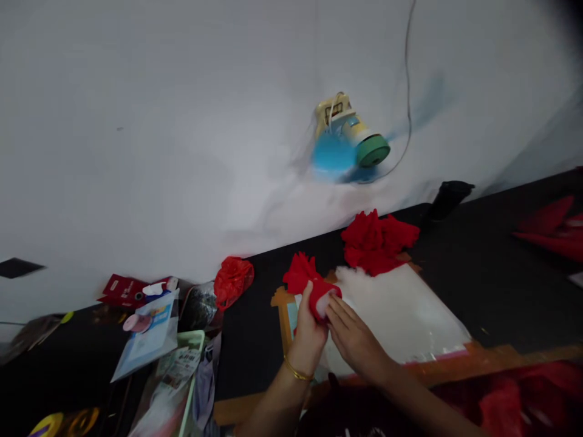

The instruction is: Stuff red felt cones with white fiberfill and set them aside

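"What do you see from your end, biggest first?"

"Through the head camera I see a pale wall (191, 133), then a black table (246, 340) with a white sheet (401, 315) on it."

"And around the sheet?"

"A green basket (200, 337) well to its left, a wall fan (350, 139) above its far side, blades blurred, and a heap of red cloth (376, 240) against its far edge."

"The hands?"

"Together, over the sheet's left end. My left hand (310, 328) is clamped around a red pouch (317, 298). My right hand (353, 337) touches the pouch's mouth, fingers straight; I can't tell whether it grips."

"Anything smaller?"

"White stuffing (322, 303) shows in that mouth."
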A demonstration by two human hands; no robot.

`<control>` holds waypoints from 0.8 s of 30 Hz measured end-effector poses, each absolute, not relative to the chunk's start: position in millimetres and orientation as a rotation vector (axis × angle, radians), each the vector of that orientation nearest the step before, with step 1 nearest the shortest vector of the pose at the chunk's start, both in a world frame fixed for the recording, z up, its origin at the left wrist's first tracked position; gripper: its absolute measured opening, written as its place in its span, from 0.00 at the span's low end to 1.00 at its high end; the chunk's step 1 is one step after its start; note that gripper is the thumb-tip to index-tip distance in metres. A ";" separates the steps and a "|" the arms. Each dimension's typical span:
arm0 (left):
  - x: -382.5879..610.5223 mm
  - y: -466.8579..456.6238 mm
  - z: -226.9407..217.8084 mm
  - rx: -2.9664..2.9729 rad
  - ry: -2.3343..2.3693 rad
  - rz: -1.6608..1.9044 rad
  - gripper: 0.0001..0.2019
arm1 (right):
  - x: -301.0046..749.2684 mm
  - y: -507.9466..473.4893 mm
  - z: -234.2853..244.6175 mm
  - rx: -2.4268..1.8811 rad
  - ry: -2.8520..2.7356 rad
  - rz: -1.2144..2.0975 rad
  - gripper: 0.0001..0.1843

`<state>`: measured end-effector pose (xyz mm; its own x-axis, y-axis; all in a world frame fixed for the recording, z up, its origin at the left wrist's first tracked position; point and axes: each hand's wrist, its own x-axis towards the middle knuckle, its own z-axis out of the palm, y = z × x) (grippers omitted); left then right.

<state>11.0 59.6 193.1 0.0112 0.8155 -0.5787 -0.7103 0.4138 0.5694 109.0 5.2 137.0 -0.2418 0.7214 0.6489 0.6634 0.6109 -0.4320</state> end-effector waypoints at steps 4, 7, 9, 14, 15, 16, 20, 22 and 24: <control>10.7 62.0 196.6 0.066 1.001 1.127 0.14 | 121.0 12.4 145.2 -1.187 -1.898 0.206 0.24; 6.5 63.5 194.8 0.068 1.030 1.124 0.15 | 133.6 4.5 161.1 -1.135 -1.849 0.285 0.26; 5.5 61.4 192.4 0.092 1.049 1.139 0.18 | 137.0 -2.3 166.0 -1.096 -1.858 0.289 0.29; 12.1 48.8 189.0 0.327 0.988 1.246 0.23 | 125.0 -3.0 149.2 -1.063 -2.049 0.084 0.26; 13.5 46.5 189.4 0.399 0.973 1.261 0.25 | 122.5 -1.1 144.7 -1.070 -2.076 0.067 0.23; 14.5 44.4 190.2 0.467 0.960 1.263 0.27 | 121.0 0.5 141.0 -1.087 -2.100 0.072 0.22; 15.9 38.0 193.6 0.588 0.936 1.154 0.27 | 122.5 0.2 135.0 -1.140 -2.146 0.121 0.21; 15.3 35.5 193.3 0.568 0.931 1.110 0.26 | 124.5 -1.5 136.1 -1.138 -2.163 0.170 0.23; 13.4 34.7 191.6 0.533 0.917 1.083 0.25 | 125.8 -1.3 138.9 -1.157 -2.184 0.275 0.26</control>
